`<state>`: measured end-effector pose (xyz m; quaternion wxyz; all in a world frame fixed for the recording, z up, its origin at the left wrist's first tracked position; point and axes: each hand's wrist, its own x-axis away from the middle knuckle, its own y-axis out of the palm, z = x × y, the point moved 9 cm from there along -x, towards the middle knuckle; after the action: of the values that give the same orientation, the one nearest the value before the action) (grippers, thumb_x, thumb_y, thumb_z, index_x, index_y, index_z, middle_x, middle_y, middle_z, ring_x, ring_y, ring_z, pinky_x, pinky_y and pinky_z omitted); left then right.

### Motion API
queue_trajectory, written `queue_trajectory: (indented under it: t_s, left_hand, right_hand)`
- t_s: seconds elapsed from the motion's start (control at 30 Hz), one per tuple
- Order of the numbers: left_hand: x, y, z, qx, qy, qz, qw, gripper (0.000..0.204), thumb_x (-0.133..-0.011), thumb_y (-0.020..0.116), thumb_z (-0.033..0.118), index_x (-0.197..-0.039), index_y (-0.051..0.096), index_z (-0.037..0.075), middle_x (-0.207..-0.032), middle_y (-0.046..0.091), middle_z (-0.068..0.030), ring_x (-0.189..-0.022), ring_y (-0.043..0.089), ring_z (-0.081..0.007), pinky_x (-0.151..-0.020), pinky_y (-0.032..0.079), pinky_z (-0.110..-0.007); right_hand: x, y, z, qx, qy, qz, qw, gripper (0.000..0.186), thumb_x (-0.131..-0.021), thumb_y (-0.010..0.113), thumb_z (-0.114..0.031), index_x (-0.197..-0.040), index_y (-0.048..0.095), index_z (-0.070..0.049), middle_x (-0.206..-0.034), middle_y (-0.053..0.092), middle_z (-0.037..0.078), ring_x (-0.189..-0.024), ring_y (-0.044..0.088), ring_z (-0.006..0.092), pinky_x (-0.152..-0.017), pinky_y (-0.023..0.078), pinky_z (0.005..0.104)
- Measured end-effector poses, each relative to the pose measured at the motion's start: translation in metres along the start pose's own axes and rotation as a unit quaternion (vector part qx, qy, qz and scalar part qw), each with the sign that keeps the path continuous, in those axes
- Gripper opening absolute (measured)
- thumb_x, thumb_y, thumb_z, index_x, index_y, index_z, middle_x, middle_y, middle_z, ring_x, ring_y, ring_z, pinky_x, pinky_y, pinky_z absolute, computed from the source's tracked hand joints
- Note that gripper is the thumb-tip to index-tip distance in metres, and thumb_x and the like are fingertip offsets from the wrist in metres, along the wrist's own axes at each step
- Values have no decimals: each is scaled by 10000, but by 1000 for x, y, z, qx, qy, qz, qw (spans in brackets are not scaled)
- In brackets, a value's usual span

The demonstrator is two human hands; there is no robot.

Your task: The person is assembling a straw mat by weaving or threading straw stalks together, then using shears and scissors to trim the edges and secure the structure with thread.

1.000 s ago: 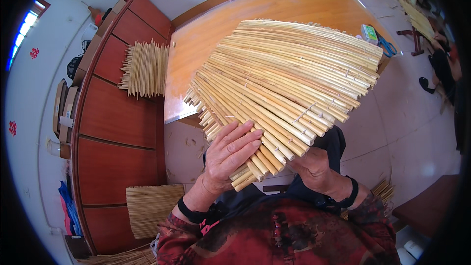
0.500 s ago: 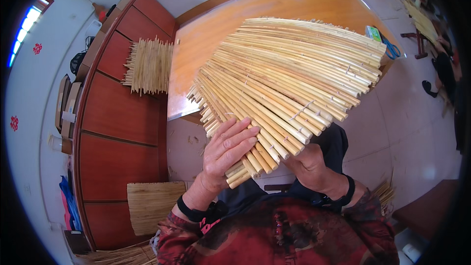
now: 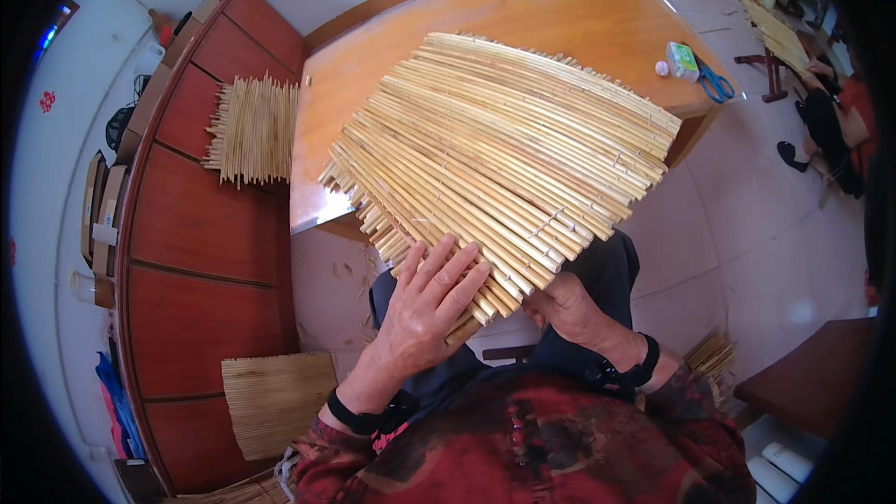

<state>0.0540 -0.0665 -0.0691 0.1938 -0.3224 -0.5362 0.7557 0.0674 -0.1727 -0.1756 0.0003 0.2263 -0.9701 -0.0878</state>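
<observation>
A broad mat of pale stalks [image 3: 495, 149] slants across the middle of the view, its near corner above the person's lap and its far part overlapping a wooden table [image 3: 597, 9] as seen from the head. Short threads [image 3: 551, 221] show among the stalks toward their right-hand ends.

The left hand [image 3: 420, 308] has the near edge clasped: its fingers lie nearly straight over the top stalks, a little apart, while the thumb is out of sight. The right hand [image 3: 571, 310] sits at the underside of the same edge, partly curled – its fingertips are hidden beneath the stalks, so I cannot tell how far they are closed or whether they grip anything.

The step in hand reads as steadying the mat and working at its near edge, one hand above and one below. The next move, as I judge it, calls for the left hand to hold the outer stalks in line, with light pressure, while the right has free room under the edge – too hard a push could skew the loose-looking ends.

A pair of blue-handled scissors [image 3: 716, 84] and a green-and-white packet [image 3: 682, 62] lie near the table's right corner, apart from both hands.
</observation>
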Motion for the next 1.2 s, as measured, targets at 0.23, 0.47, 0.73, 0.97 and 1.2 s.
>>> queue_trajectory:
  t_s: [0.23,0.47,0.73,0.97,1.2]
  left_hand:
    - [0,2,-2,-8,12,18,1000,553,-651,655,165,-1162,483,46,-1252,451,-127,-1185,392,-335,-987,233,-513]
    - [1,-4,-3,-12,9,30,999,538,-652,641,144,-1156,486,42,-1239,467,-127,-1178,408,-326,-997,236,-490]
    - [8,-4,-13,14,15,69,997,525,-661,636,130,-1159,492,51,-1242,465,-131,-1185,401,-325,-1010,223,-481]
    - [18,18,-24,19,-4,73,997,505,-672,636,103,-1158,502,81,-1240,468,-105,-1201,385,-303,-1021,199,-489]
    - [27,24,-31,23,-9,74,997,509,-666,646,114,-1154,506,85,-1237,471,-101,-1201,389,-291,-1021,200,-490]
  right_hand:
    - [-5,-3,-2,-11,-37,28,999,129,-864,498,-93,-899,574,5,-591,498,36,-532,460,101,-508,401,247]
    - [-15,7,-8,-103,-100,21,989,135,-869,510,-108,-934,572,-8,-614,495,5,-522,425,84,-489,375,241]
    - [-27,21,10,-190,7,-60,980,126,-867,508,-111,-954,562,-37,-616,503,9,-472,411,71,-419,349,194]
    - [-24,10,50,-179,96,-29,979,132,-870,513,-167,-845,547,-42,-524,481,30,-439,475,103,-403,395,212]
    - [-27,18,55,-169,78,-40,982,171,-868,529,-216,-861,540,-45,-545,497,39,-455,502,118,-421,414,230]
